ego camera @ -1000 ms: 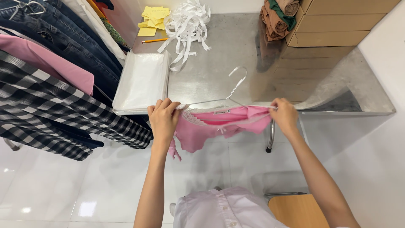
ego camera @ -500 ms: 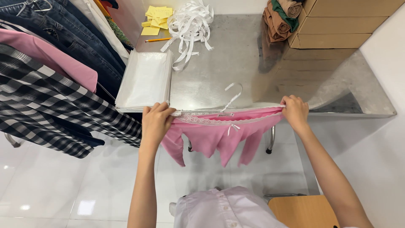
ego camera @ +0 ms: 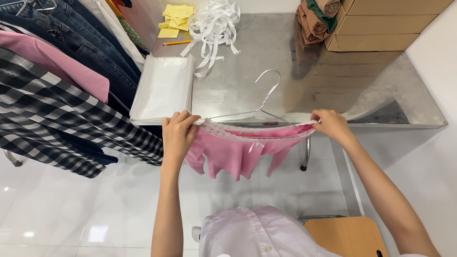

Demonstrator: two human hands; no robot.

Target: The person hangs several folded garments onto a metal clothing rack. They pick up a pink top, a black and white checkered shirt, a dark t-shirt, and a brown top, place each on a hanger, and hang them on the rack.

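Both hands pinch pink garment on wire hanger.

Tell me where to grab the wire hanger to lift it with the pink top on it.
Take the wire hanger by its hook, which lies flat on the metal table pointing away from the person. Come from above, probably: the hook is bare, while the left hand and right hand hold the pink top at both shoulders.

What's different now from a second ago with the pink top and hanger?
The pink garment, bunched between the hands a second ago, now hangs spread out below the table edge on the wire hanger. The left hand and right hand have moved apart and still grip its two ends. The white bag stack and ribbons are unmoved.
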